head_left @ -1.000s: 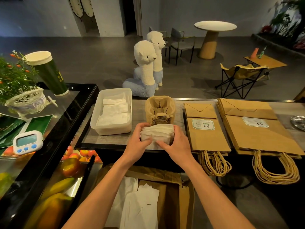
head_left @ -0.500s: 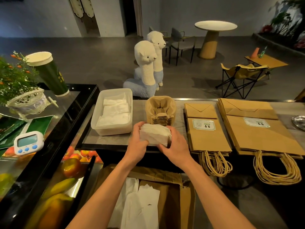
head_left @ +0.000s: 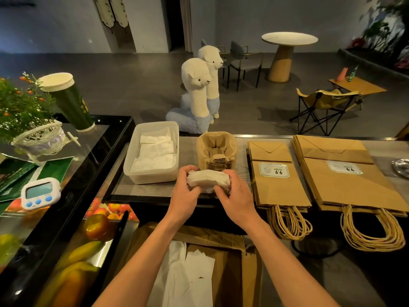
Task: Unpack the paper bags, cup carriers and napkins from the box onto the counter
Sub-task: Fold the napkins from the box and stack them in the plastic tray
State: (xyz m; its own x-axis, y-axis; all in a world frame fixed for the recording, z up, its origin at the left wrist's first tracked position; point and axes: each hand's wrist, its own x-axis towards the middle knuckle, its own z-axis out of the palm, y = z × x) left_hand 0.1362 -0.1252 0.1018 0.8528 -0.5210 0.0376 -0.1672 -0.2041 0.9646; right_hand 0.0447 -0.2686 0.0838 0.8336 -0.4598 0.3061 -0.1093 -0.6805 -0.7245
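Observation:
A stack of white napkins sits at the counter's near edge, squeezed between my left hand and my right hand. Right behind it stands a stack of brown cup carriers. A clear plastic tub to the left holds more napkins. Two piles of flat brown paper bags lie to the right, a smaller pile and a larger pile, their rope handles hanging over the edge. Below my arms the open cardboard box holds white paper sheets.
A glass display case with fruit inside fills the left. On it are a digital timer, a green cup and a potted plant. Two plush alpacas stand beyond the counter. A metal dish lies at the far right.
The napkin stack has been pressed together and turned between both hands, from a fanned pile to a tighter bundle. The hands stayed at the counter's near edge.

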